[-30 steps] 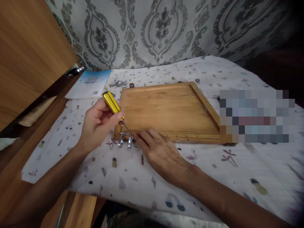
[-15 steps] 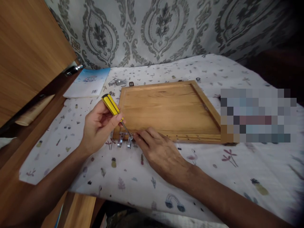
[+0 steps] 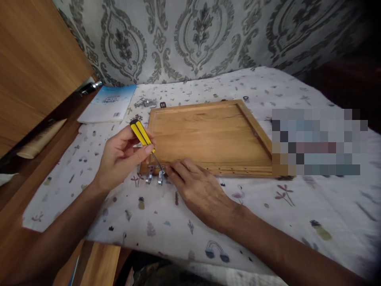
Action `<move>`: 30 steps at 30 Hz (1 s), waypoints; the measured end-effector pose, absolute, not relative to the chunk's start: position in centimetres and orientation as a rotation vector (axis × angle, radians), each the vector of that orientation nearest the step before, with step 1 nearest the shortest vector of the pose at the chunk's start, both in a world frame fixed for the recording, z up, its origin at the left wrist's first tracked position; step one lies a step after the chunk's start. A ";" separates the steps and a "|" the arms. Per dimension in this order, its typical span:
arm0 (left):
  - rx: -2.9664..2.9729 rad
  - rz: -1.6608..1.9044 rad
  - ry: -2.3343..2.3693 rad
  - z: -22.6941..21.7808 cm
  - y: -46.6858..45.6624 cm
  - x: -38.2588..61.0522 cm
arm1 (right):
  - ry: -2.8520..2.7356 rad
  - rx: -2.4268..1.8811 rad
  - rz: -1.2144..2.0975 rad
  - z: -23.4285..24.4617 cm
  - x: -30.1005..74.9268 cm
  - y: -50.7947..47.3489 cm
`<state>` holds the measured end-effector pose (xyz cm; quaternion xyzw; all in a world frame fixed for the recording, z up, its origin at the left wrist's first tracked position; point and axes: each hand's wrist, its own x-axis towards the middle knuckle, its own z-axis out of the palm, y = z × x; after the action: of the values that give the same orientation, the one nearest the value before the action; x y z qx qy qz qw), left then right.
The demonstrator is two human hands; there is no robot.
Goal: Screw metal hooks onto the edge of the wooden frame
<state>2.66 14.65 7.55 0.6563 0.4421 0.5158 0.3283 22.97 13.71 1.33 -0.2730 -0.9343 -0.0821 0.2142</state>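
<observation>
"Across the cloth-draped worktop (image 3: 172,238), how is the screwdriver (image 3: 140,133) held?"

"Clamped in the left grip (image 3: 120,157), shaft slanted near-right to a metal fitting (image 3: 161,178) at the near-left of the wooden panel (image 3: 199,135)."

"And the right grip (image 3: 199,186)?"

"Set just right of the tip; its hold cannot be told. Nearward, the panel's edge is bordered by worktop."

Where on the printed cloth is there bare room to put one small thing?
Free: the cloth between left forearm and right forearm; also between the book and left forearm. Crowded: the near-left corner of the wooden panel, with left hand, right hand, screwdriver, metal fitting; beside the book, loose metal parts.
</observation>
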 end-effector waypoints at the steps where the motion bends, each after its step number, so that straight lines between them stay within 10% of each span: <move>1: 1.691 1.356 1.138 7.5 14.6 2.8 | -2.592 -0.758 -0.224 1.4 23.0 13.7; 30: 1.817 1.392 1.311 8.6 14.7 2.7 | -2.630 -0.793 -0.235 1.7 23.0 13.6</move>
<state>2.74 14.73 8.59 0.6673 0.4812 0.5109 0.2493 22.96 13.60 1.74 -0.2825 -0.9364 -0.0837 0.1909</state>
